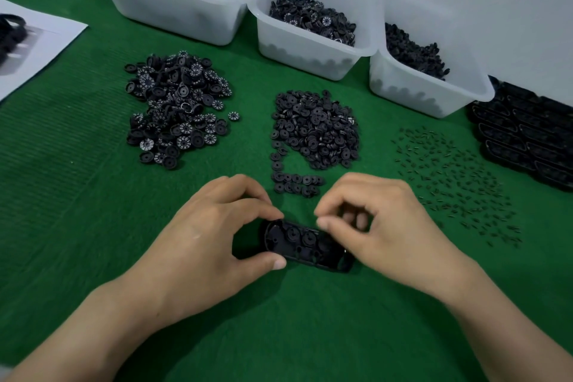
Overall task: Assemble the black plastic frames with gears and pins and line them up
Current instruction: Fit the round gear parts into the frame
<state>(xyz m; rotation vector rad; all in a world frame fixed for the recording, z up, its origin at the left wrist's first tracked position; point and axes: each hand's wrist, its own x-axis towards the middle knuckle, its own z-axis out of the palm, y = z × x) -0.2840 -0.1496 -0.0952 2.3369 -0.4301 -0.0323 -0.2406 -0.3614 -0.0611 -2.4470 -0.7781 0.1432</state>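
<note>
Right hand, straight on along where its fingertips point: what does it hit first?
Probably the black frame: the right hand aims its curled fingertips left and down at its right half, with the left hand pinching the other end. Depth is unclear; they may already touch.

Green mat (77,195) bore bins (173,9) at 12 o'clock, paper (46,40) and dials (176,108) at 10, gears (316,130) at centre, pins (455,183) and frames (527,133) at 3.
</note>
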